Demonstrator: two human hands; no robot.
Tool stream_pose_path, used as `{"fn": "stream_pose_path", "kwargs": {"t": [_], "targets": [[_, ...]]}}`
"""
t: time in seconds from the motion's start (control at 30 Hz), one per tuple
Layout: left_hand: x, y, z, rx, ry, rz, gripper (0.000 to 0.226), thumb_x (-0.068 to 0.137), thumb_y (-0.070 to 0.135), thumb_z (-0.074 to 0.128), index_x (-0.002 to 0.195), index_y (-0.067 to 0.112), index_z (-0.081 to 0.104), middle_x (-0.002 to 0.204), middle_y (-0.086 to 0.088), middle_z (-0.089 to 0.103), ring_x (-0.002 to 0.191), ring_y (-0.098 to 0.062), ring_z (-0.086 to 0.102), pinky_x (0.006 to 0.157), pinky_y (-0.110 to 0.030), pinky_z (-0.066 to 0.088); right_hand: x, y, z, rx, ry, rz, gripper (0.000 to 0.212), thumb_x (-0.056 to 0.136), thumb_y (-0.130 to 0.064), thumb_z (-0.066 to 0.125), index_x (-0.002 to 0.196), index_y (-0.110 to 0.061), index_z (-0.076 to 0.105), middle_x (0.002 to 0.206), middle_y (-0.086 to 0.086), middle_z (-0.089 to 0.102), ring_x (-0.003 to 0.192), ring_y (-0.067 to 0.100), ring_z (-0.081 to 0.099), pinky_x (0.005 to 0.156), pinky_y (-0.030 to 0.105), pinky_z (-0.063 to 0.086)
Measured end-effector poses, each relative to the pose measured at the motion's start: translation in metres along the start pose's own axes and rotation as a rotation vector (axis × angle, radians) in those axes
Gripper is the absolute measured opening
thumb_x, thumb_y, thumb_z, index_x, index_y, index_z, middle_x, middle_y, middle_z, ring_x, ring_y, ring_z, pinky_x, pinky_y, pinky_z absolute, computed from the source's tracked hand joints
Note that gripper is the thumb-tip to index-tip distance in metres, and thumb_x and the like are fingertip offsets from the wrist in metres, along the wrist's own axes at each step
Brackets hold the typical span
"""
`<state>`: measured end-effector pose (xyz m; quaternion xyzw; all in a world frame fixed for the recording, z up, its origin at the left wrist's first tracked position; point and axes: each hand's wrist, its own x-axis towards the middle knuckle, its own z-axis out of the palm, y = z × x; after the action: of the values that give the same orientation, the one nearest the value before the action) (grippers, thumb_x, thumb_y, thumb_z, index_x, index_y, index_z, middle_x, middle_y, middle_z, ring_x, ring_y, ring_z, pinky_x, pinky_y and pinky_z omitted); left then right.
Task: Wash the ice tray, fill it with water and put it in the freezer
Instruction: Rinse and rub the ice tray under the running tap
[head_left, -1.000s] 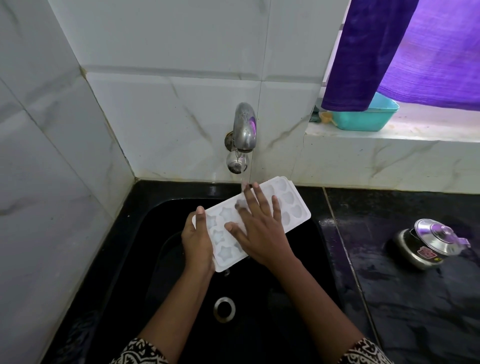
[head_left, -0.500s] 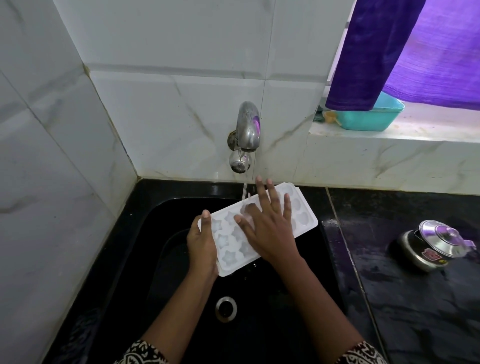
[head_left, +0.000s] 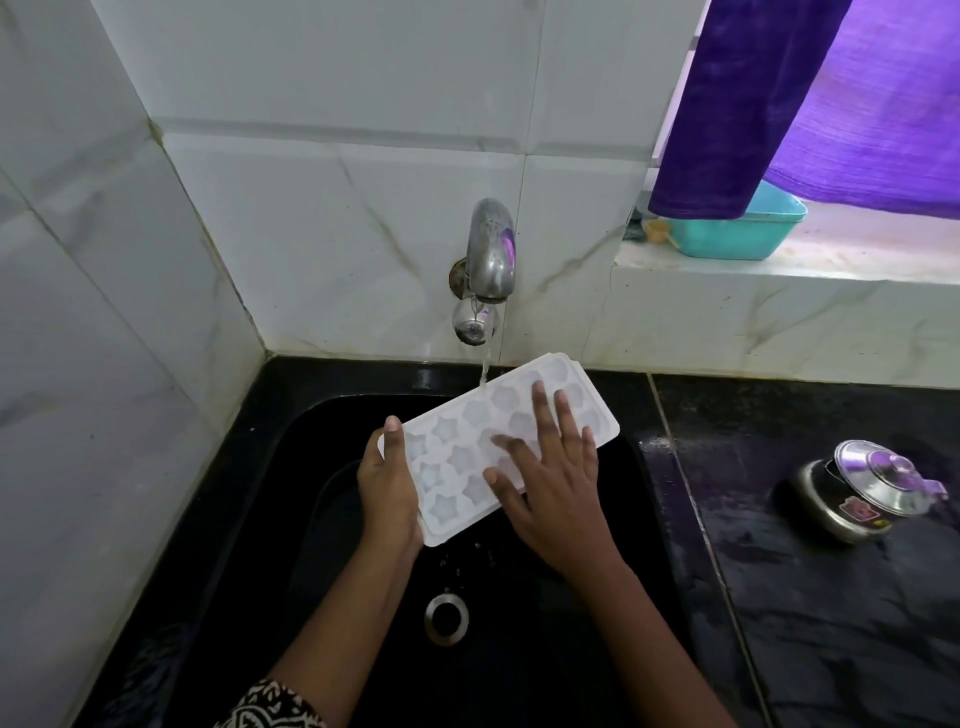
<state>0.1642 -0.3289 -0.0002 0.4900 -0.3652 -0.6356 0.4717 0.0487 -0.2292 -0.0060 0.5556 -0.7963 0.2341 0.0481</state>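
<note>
Far left on my feed is the marbled tile wall (head_left: 104, 364), and under it the black sink (head_left: 249, 467) fills the lower middle, with a patterned sleeve (head_left: 270, 706) poking in at the bottom edge. Now my left hand (head_left: 389, 488): it's clamped on the near-left end of the ice tray (head_left: 457, 457), thumb laid along the top edge; the other fingers go underneath, where I can't see them. The white tray is held up over the basin, cavities facing up, slanting from my left hand up and away toward the back right corner of the sink. Straight below it sits the steel drain (head_left: 447, 618), with a few droplets in the air between. Above, the wall tap (head_left: 488, 249) is running, and a thin stream of water (head_left: 484, 369) lands on the tray's far long edge. Then the right hand (head_left: 556, 499): fingers straight and spread, flat on top of the tray's middle cavities, gripping nothing. Further right is the dark wet counter (head_left: 805, 623), a teal tub (head_left: 753, 234) on the window sill under a purple curtain (head_left: 779, 104), and at the far right a steel pot (head_left: 862, 493) on the counter, its lid sitting tilted.
</note>
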Motion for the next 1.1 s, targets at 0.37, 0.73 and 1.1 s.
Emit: {"fn": "stream_pose_path", "kwargs": {"t": [0.37,0.73,1.1], "targets": [[0.007,0.001,-0.005,-0.001,0.025,0.016,0.027,0.098,0.040,0.046,0.085,0.020,0.058,0.086,-0.004,0.068,0.079,-0.020,0.067,0.070,-0.034,0.054,0.017,-0.011,0.007,-0.072,-0.084,-0.057,0.058,0.090,-0.063,0.022,0.119,-0.029,0.058,0.159,-0.004,-0.006,0.144,0.014,-0.017,0.113,0.049,-0.009],[0.006,-0.005,-0.003,0.012,0.018,0.014,0.027,0.098,0.040,0.046,0.086,0.019,0.058,0.086,-0.004,0.068,0.076,-0.016,0.067,0.065,-0.030,0.052,0.021,-0.005,0.005,-0.061,-0.052,-0.011,0.053,0.092,-0.061,0.021,0.107,-0.032,0.063,0.159,-0.002,-0.005,0.145,0.014,-0.017,0.113,0.046,-0.012],[0.010,-0.003,-0.001,-0.020,0.022,-0.030,0.026,0.098,0.040,0.046,0.094,0.018,0.058,0.089,-0.006,0.069,0.077,-0.018,0.068,0.065,-0.031,0.053,0.025,-0.019,0.016,-0.016,-0.033,0.014,0.061,0.091,-0.065,0.017,0.109,-0.026,0.061,0.160,0.000,0.002,0.146,0.015,-0.012,0.113,0.050,-0.005]]}}
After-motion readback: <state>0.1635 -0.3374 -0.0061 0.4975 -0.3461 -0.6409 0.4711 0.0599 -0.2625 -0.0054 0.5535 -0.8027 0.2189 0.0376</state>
